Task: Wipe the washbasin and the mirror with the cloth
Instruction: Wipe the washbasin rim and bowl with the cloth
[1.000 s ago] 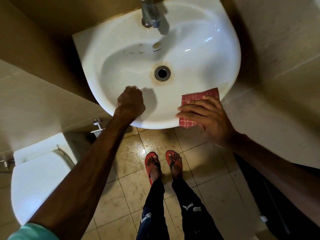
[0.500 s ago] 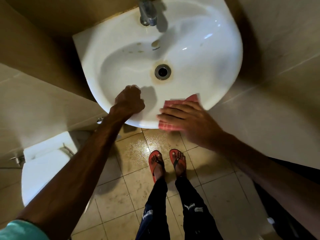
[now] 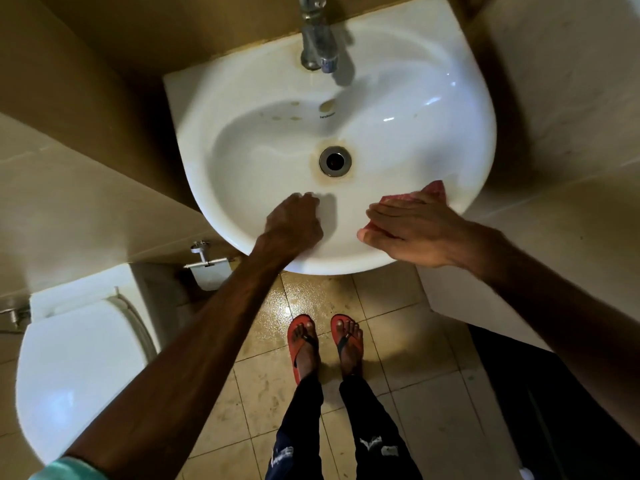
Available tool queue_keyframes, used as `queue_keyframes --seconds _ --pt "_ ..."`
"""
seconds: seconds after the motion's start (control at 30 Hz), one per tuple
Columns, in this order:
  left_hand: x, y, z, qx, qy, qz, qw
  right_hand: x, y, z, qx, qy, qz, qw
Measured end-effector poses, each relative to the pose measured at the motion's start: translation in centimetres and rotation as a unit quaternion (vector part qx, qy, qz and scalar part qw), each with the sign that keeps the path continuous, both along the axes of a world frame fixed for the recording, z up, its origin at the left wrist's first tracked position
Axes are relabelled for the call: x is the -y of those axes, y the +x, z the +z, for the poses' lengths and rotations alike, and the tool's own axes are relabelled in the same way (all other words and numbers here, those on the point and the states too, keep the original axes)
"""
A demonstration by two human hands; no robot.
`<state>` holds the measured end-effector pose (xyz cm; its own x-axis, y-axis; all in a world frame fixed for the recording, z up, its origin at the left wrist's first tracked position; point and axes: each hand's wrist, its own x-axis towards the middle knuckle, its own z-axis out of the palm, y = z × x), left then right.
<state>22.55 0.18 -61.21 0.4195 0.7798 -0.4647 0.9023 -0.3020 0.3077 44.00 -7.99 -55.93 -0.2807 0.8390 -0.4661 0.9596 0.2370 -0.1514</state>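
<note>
Sliding rightward along the front rim since half a second ago, the right hand (image 3: 412,233) now presses the one red checked cloth (image 3: 433,189) flat under straight fingers, to the right of the drain (image 3: 335,161). The left hand (image 3: 294,226) curls its fingers over the near rim of the single white washbasin (image 3: 398,140), gripping it. One chrome tap (image 3: 317,39) stands at the back. Two red flip-flops (image 3: 293,341) stand on beige floor tiles (image 3: 415,393), glossy below the basin. One white toilet (image 3: 76,358) sits to the left, with beige walls (image 3: 571,98) around.
</note>
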Motion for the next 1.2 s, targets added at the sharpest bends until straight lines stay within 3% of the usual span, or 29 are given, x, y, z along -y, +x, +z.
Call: queue_keyframes --seconds 0.17,0.4,0.53,0.63,0.83,1.07,1.2 --pt "-0.1 0.6 0.5 -0.020 -0.009 0.009 1.000 -3.7 -2.5 -3.6 0.060 -0.092 0.014 0.994" --pt "0.3 1.4 1.0 -0.036 0.015 0.010 0.999 -7.1 -3.1 -8.7 0.037 0.004 -0.047 0.998" --pt "0.2 1.8 1.6 -0.043 0.007 0.020 0.999 -5.3 -1.7 -6.9 0.042 0.002 -0.064 0.997" --pt "0.1 1.9 2.0 -0.038 0.008 0.018 0.999 -3.1 -1.0 -4.1 0.063 -0.024 -0.016 0.998" --pt "-0.2 1.9 2.9 -0.036 -0.015 0.018 0.999 -3.5 -1.3 -2.7 0.002 -0.087 -0.005 0.996" --pt "-0.2 2.4 3.2 -0.021 -0.046 0.046 0.998 -9.6 -3.3 -9.4 -0.014 0.009 -0.061 0.998" --pt "0.0 2.5 2.3 0.002 -0.053 0.077 0.996 -9.8 -4.1 -10.1 -0.022 0.035 -0.041 0.998"
